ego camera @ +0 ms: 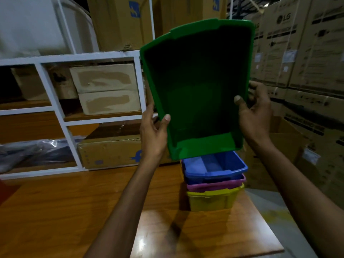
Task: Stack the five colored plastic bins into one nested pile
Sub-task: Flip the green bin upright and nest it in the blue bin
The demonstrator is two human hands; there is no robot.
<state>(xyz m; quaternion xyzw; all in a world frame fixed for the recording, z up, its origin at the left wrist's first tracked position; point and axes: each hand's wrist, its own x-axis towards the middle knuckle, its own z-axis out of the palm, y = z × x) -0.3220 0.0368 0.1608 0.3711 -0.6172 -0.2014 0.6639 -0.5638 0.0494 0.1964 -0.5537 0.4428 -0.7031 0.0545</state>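
Three bins already sit nested on the wooden table [74, 211], at about four o'clock in the head view: a blue bin [216, 165] uppermost, a purple bin [214, 185] beneath it, a yellow bin [210, 200] at the bottom. A fourth, the green bin [197, 94], is held in the air directly above them, toward twelve o'clock, tilted steeply so that its open mouth faces the viewer and its long axis runs nearly vertical. The left hand [152, 131] grips the left wall, thumb inside; the right hand [255, 116] clasps the right wall likewise. Both hands lie about equally near the pile. The green bin's lower end hangs just above the blue bin, apart from it. The coming move probably calls for tipping the mouth upward before lowering. No fifth bin is visible.
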